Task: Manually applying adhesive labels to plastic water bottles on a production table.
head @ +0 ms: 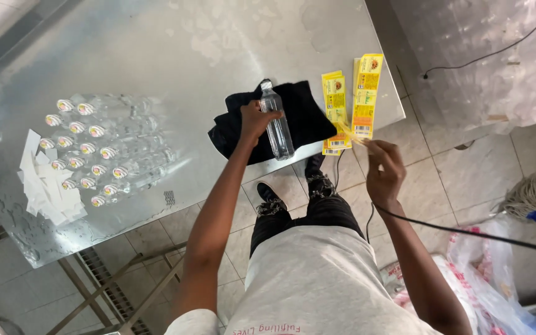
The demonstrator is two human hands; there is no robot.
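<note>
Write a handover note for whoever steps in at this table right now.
Left hand: grips a clear bottle lying on the black cloth.
Right hand: pinches a yellow label by the label stacks at the table edge.
Done: nothing labelled shows; this bottle is bare.
Left: a batch of capped bottles lies at the far left beside white paper slips, apparently unlabelled.

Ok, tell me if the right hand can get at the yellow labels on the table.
Probably yes. The right hand is already at the near end of the yellow labels, seemingly pinching one, and nothing lies between them. The left hand holds the clear bottle aside on the black cloth.
</note>
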